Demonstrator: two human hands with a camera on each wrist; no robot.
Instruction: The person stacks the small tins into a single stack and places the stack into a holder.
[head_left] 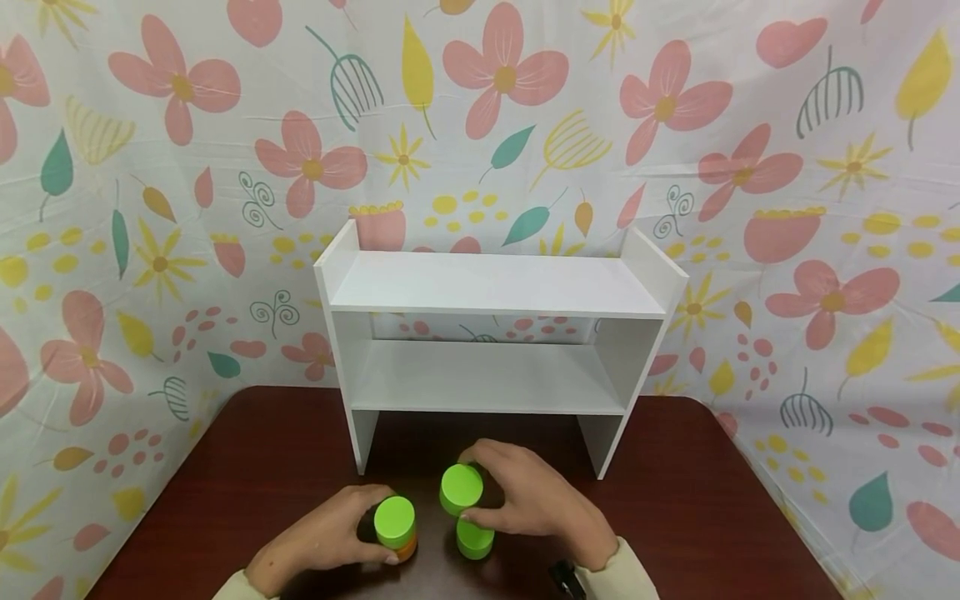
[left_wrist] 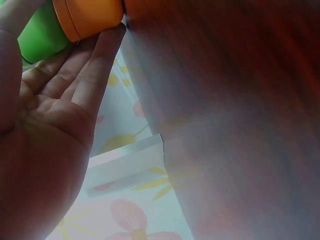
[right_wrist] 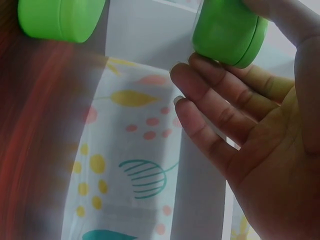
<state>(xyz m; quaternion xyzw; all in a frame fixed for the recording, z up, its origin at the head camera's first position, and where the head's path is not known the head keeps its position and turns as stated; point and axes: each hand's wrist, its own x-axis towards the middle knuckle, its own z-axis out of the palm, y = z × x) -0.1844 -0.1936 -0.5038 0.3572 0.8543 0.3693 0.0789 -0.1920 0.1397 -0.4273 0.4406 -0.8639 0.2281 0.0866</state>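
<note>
My left hand [head_left: 330, 533] is around a small round container, green on top and orange below [head_left: 395, 525], with the thumb at its front and fingers behind. In the left wrist view, the orange part [left_wrist: 95, 17] has a seam near the green part [left_wrist: 42, 32]; whether these are two stacked jars I cannot tell. My right hand [head_left: 536, 500] holds a green lidded jar [head_left: 461, 487] between thumb and fingers, raised off the table. A second green jar [head_left: 475, 540] stands just below it, also visible in the right wrist view [right_wrist: 60, 20].
A white two-tier shelf [head_left: 487, 375] stands at the back of the dark red-brown table [head_left: 675, 500], behind both hands. A flower-patterned cloth [head_left: 480, 125] hangs around the table. A small black object [head_left: 566, 579] lies by the right wrist.
</note>
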